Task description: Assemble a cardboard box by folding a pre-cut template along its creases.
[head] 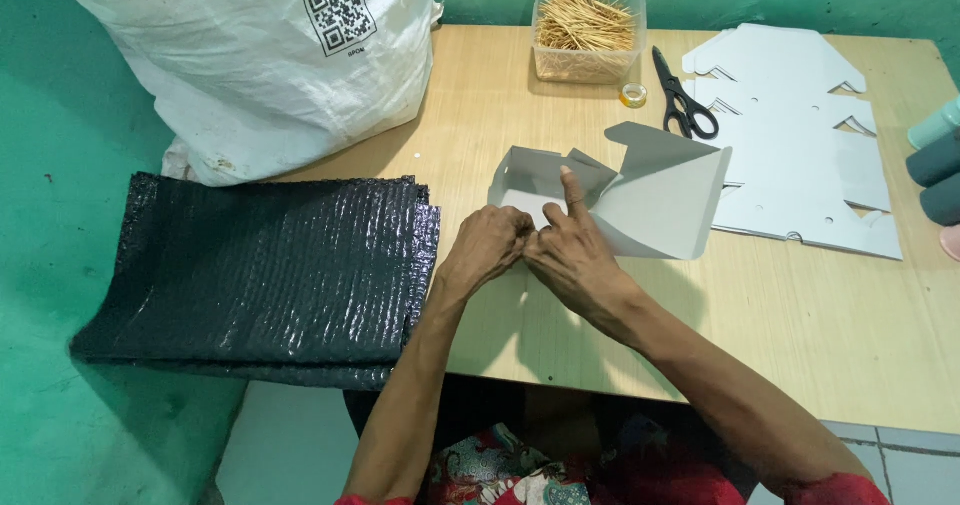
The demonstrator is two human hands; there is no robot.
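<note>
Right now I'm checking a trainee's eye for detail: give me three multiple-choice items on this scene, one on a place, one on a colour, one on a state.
1. Where are the scissors?
A. right of the tub
B. on the black sheets
C. on the floor

2. What colour is the wall?
A. yellow
B. green
C. red

3. What state is the box in?
A. flat
B. partly folded
C. taped shut

Answers: 1 A, they lie beside the tub of sticks; 2 B, green paint shows; 3 B, both hands, left and right, press its raised flaps.
</note>
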